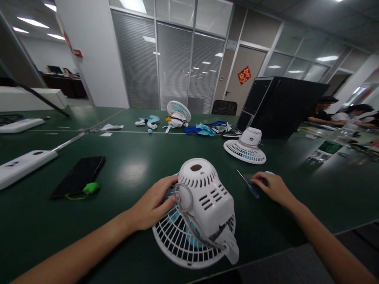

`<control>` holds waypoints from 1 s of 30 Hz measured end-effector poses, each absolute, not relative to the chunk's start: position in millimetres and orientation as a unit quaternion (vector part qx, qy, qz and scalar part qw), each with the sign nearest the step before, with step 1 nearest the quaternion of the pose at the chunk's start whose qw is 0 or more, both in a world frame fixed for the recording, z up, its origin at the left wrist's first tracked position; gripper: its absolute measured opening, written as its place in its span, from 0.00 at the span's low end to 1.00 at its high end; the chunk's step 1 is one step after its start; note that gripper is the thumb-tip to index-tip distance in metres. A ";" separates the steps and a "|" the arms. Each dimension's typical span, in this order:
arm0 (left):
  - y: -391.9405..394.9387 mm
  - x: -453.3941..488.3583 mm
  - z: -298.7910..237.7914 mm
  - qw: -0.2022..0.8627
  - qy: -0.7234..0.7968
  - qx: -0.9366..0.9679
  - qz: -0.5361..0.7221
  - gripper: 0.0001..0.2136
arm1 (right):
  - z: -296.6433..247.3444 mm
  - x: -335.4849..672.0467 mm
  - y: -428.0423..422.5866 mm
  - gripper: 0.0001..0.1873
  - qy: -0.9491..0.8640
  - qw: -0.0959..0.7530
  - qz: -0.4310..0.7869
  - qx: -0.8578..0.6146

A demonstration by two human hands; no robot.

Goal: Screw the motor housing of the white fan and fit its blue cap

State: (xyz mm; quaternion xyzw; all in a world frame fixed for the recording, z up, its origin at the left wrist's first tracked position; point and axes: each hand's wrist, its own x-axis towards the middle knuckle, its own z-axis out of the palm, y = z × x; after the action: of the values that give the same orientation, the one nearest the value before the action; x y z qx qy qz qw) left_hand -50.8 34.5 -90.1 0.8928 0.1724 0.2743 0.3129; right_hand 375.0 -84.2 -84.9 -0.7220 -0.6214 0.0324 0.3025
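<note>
Seen from the head camera, a person's left hand (155, 203) grips a white electric fan (211, 213) set grille-down near the front edge of a green table (201, 150), thumb and forefinger parted around its looped gray cord (189, 219). The right hand (271, 187), fingers curled and thumb drawn in close, hovers at a screwdriver (254, 191); whether they touch is unclear. Beyond, a second fan (247, 148) lies face down; a black smartphone (78, 175) sits at left.
</note>
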 end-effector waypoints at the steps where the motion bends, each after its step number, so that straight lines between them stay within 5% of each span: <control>1: 34.6 -50.8 -90.2 0.314 0.168 0.894 0.273 0.22 | -84.4 378.2 -84.3 0.15 -0.599 0.327 0.030 -0.730; 9: 34.6 -50.2 -89.0 0.320 0.162 0.890 0.281 0.21 | -53.4 369.6 -76.6 0.23 -0.469 0.534 0.101 -0.697; 15: 45.3 -48.3 -91.2 0.359 0.184 0.866 0.295 0.21 | -9.0 300.9 -48.1 0.26 -0.512 0.614 0.184 -0.572; 22: 59.5 -46.9 -88.7 0.343 0.248 0.851 0.310 0.16 | 44.1 201.8 -30.5 0.07 -0.736 0.492 0.255 -0.389; 30: 57.0 -48.0 -88.1 0.347 0.257 0.841 0.325 0.16 | 68.0 171.3 -21.4 0.08 -0.857 0.344 0.113 -0.367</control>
State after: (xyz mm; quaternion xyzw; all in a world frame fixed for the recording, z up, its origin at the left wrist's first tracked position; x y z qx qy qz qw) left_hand -48.0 57.0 -88.1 0.8412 0.2570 0.3251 0.3473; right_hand 171.3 -21.4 68.0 -0.3671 -0.8569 0.1132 0.3437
